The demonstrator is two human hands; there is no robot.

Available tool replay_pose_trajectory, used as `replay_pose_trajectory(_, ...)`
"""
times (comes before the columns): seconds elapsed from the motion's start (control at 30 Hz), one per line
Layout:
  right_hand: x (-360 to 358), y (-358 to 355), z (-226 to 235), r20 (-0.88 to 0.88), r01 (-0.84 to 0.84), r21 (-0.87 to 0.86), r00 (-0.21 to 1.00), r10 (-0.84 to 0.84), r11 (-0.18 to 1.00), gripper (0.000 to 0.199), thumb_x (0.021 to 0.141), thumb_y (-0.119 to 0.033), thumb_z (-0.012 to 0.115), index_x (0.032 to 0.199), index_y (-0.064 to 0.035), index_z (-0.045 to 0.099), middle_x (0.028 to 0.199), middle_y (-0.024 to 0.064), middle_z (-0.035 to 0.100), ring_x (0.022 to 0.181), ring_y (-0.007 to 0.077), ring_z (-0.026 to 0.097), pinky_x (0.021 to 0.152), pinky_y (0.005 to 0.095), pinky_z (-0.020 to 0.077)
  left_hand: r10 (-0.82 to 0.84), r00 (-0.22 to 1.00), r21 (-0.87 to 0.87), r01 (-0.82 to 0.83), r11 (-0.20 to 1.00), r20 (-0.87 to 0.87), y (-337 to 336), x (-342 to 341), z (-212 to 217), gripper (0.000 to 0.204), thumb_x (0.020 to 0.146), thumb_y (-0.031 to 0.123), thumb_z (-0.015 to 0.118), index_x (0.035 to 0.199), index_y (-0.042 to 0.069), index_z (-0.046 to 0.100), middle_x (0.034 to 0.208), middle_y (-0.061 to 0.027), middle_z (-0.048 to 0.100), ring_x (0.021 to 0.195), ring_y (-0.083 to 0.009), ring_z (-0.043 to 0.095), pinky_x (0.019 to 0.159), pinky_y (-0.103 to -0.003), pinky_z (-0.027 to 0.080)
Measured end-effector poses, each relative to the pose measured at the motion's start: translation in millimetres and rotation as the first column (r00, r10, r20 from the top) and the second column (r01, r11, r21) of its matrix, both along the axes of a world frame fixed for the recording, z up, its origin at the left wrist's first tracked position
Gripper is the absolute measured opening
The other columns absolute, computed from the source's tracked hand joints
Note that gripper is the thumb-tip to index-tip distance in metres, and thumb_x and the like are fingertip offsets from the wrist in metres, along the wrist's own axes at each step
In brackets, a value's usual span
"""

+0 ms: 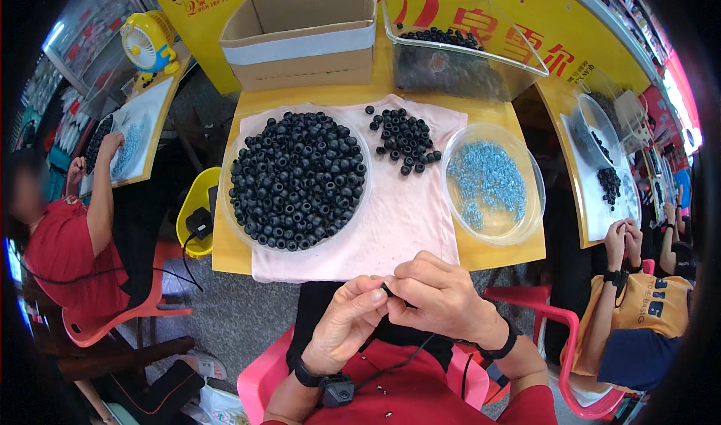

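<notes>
In front of my chest, both hands meet with fingertips pinched together. My left hand holds a small black piece, which looks like one of the black beads. My right hand is closed against it from the other side, its fingers covering most of it. Beyond them, a round clear tray is heaped with black beads, each with a hole. A smaller pile of loose black beads lies on a pink cloth. To the right, a clear round bowl holds small light-blue clear pieces.
A cardboard box and a clear bin with black beads stand at the table's back. A yellow bucket is beside the table's left edge. Co-workers sit left and right at their own tables. A small fan stands far left.
</notes>
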State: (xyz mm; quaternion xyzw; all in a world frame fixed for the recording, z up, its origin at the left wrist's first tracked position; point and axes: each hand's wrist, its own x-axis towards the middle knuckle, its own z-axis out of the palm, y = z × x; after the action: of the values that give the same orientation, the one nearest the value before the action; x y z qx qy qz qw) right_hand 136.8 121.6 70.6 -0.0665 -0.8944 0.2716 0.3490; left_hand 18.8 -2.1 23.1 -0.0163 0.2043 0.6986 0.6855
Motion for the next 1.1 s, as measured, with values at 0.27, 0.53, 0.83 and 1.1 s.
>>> replay_pose_trajectory(0.27,-12,24,26,0.16,0.05,0.042,0.986,-0.056,0.998,0.017,0.069,-0.005,0.069,0.076,-0.005,0.054,0.076,0.0062,0.053,0.066,0.0232,0.057,0.054,0.0312,0.0474,0.097,0.974,0.045,-0.089,0.995,-0.204,25,-10,17,0.017,0.089,-0.001,0.059,0.106,0.001,0.062,0.104,-0.0089,0.065,0.097,-0.0151,0.062,0.089,-0.028,0.048)
replay_pose_trajectory(0.53,-42,138,86,0.16,0.455,-0.062,0.883,-0.441,0.889,0.025,0.075,-0.019,0.072,0.087,0.0011,0.064,0.08,0.0111,0.063,0.062,0.0175,0.057,0.059,0.0302,0.0476,0.077,-0.532,0.294,-0.335,0.895,-0.843,49,-58,34,0.021,0.076,0.0,0.07,0.096,0.001,0.067,0.094,-0.0109,0.064,0.086,-0.0258,0.058,0.074,-0.033,0.047)
replay_pose_trajectory(0.83,-56,263,53,0.088,0.803,0.279,0.525,-0.847,0.527,0.032,0.082,-0.035,0.064,0.092,-0.0054,0.07,0.084,0.0138,0.068,0.083,0.0316,0.066,0.075,0.0412,0.0509,-0.036,-0.565,0.18,-0.323,0.929,-0.824,69,-64,27,0.02,0.074,0.005,0.073,0.093,0.001,0.066,0.091,-0.0093,0.059,0.087,-0.0256,0.054,0.074,-0.035,0.045)
replay_pose_trajectory(1.1,-28,197,84,0.146,0.618,0.273,0.731,-0.667,0.737,0.019,0.081,-0.021,0.066,0.09,-0.0041,0.069,0.083,0.0145,0.067,0.082,0.0336,0.065,0.074,0.0411,0.0518,-0.083,-0.542,0.132,-0.346,0.929,-0.836,71,-67,24,0.012,0.075,0.004,0.071,0.086,0.0,0.066,0.089,-0.0095,0.059,0.085,-0.0254,0.054,0.075,-0.034,0.044)
